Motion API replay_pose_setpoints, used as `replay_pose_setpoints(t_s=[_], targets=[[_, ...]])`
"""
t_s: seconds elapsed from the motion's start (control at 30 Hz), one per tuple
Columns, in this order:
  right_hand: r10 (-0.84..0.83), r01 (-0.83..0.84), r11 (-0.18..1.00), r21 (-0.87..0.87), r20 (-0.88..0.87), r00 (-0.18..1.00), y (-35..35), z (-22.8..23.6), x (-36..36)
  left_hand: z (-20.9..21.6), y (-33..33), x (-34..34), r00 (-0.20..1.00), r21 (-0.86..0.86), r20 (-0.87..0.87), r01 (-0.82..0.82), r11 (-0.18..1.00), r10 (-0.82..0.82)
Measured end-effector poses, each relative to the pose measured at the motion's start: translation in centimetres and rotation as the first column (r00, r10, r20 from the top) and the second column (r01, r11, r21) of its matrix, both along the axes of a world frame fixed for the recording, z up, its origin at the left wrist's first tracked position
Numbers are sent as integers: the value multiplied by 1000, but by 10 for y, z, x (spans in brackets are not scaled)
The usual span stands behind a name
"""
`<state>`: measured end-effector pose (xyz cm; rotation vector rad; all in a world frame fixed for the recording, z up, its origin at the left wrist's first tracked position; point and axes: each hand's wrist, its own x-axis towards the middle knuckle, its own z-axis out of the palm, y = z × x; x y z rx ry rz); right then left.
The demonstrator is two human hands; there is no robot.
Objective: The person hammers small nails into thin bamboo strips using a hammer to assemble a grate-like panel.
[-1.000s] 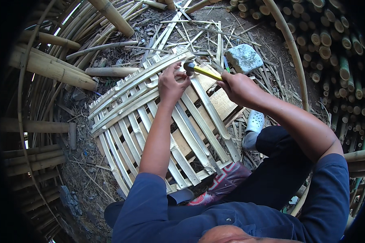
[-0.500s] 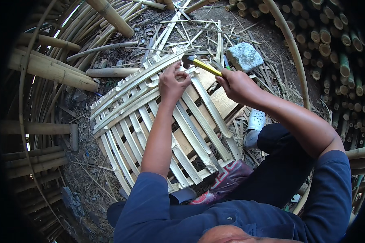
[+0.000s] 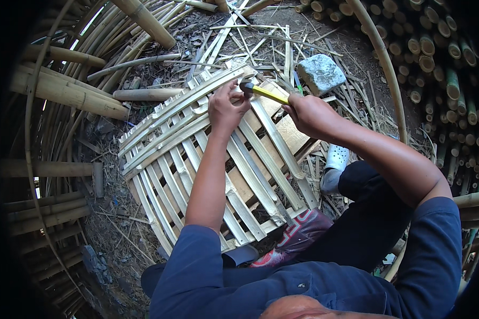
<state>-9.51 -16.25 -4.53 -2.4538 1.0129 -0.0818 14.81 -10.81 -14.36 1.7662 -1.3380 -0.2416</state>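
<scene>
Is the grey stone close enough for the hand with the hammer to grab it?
Probably yes. The stone lies just beyond the right hand, with only loose bamboo strips between them. But that hand is full: it grips the hammer, so it would likely need to set that down first.

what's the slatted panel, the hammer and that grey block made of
Slatted panel: split bamboo strips, pale, unfinished, ridged at the nodes. Hammer in the right hand: dark, dull head, probably steel; glossy yellow handle, possibly plastic or fibreglass. Grey block: rough, speckled stone or concrete.
</scene>
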Motion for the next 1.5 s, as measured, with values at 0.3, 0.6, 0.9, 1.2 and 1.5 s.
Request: replay_pose_setpoints(t_s=[0.3,0.6,0.9,1.2,1.5], targets=[[-55,56,998,2,180,982,-1,-13,-5,8,1,-3,999,-21,36,5,1000,-4],[-27,27,1000,-3,95,995,3,-8,-3,5,1,-1,999,34,42,7,999,-8],[-14,22,999,-42,169,986,4,-18,-4,5,0,0,992,39,127,3,999,-8],[-57,67,997,-45,191,980,12,-31,-5,4,3,0,989,16,144,4,1000,-6],[-76,76,997,0,91,993,9,-28,-4,9,2,-1,995,2,102,16,1000,-16]])
